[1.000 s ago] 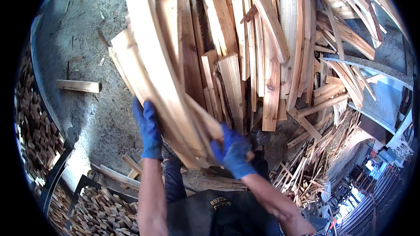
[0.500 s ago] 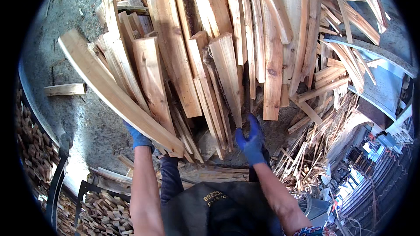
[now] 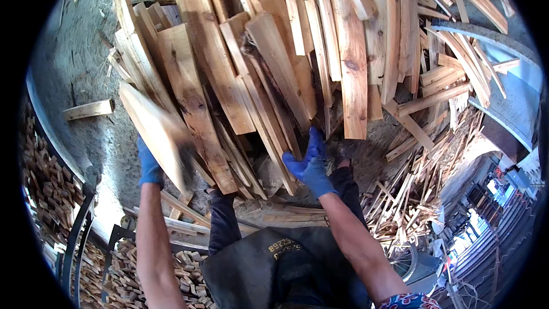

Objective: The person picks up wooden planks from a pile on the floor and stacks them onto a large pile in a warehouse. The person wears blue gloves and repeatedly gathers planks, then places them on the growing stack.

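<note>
My left hand (image 3: pixel 150 165), in a blue glove, is at the lower left, against the edge of a pale wooden board (image 3: pixel 154 129). The board is smeared by motion and tilted, and it hides some of the fingers, which seem wrapped round it. In the middle, my right hand (image 3: pixel 310 165), also gloved in blue, has its thumb and fingers spread. It is beside the near ends of a tapered plank (image 3: pixel 278 68) and a narrow board (image 3: pixel 260 111) and grips neither. A wide knotty plank (image 3: pixel 191 100) leans on the pile just right of the blurred board.
Long boards (image 3: pixel 353 74) fill the space ahead. A short offcut (image 3: pixel 89 110) lies on the concrete floor at left. Thin sticks (image 3: pixel 409 206) are heaped at right, near a blue-grey metal sheet (image 3: pixel 517 88). Stacked wood pieces (image 3: pixel 128 272) stand behind a dark metal frame at lower left.
My left hand has moved left with the board, which has swung and now looks shorter and blurred. My right hand has shifted slightly left and up, its fingers still spread.
</note>
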A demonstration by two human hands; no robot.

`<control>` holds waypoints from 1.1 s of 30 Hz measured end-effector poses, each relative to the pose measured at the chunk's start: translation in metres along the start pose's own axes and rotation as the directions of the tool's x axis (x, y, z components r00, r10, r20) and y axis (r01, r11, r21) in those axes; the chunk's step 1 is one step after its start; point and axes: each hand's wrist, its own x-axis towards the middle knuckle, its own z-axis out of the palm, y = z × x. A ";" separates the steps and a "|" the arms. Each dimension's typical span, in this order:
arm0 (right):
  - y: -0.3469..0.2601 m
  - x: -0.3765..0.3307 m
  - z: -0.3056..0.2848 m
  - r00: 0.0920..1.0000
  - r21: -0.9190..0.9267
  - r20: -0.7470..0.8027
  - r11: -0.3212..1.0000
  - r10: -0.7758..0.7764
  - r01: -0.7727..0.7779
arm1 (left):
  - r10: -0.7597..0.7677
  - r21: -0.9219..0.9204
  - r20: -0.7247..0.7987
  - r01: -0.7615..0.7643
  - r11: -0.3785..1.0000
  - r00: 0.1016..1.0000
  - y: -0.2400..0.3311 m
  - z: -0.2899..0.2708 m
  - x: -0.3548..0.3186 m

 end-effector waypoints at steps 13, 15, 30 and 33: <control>0.024 -0.001 0.020 0.975 0.284 0.186 0.943 0.125 -0.175 | -0.173 -0.280 -0.029 0.159 0.947 0.984 0.062 0.072 -0.022; 0.020 0.002 -0.002 0.953 0.229 0.270 0.952 0.137 -0.202 | -0.109 -0.171 -0.050 0.098 0.980 0.993 0.057 0.066 -0.012; 0.201 -0.210 -0.374 0.754 -0.481 0.208 0.736 0.623 -0.476 | 0.161 0.592 0.323 -0.332 0.734 0.933 0.131 0.069 0.034; 0.119 -0.058 -0.181 0.890 -0.128 0.417 0.982 0.183 -0.142 | 0.267 0.694 0.386 -0.469 0.546 0.883 0.136 0.069 0.025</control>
